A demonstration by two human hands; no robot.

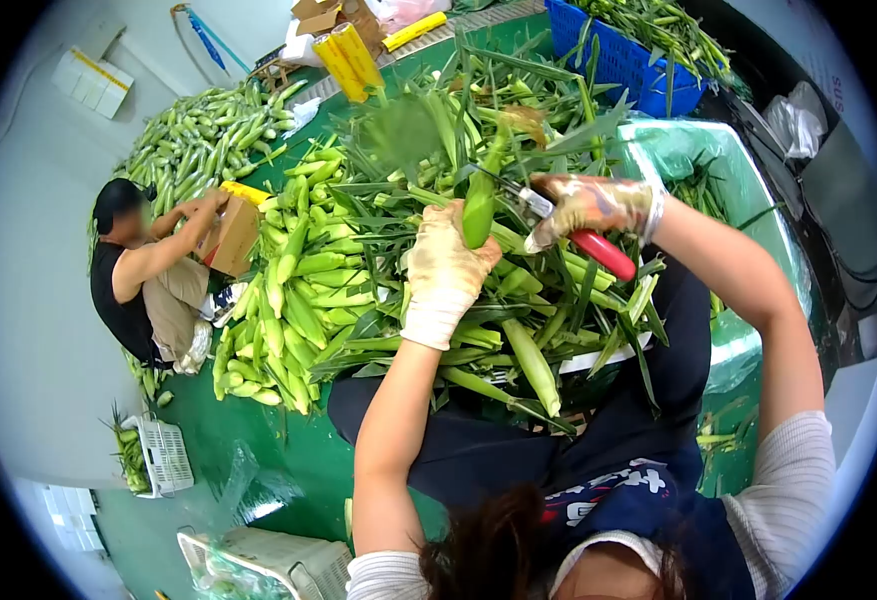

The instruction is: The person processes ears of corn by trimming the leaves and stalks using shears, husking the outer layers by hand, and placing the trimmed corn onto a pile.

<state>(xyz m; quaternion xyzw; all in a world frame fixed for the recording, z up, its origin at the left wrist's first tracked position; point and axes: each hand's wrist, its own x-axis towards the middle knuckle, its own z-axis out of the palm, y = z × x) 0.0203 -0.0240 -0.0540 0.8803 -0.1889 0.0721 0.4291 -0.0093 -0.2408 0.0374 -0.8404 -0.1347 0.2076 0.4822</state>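
My left hand, in a pale stained glove, is closed around the lower part of a green ear of corn in its husk. The ear stands roughly upright, its leafy tip pointing away from me. In a patterned, soiled glove, my right hand grips red-handled pruning shears. The metal blades reach left to the upper part of the ear; whether they touch it I cannot tell. Under both hands lies a big heap of corn husks and leaves, with another unhusked ear near my lap.
Trimmed corn ears are piled to the left. Beyond them, a seated person handles a cardboard box beside wrapped ears. A blue crate of leaves stands at the back, and a plastic-lined white bin at right.
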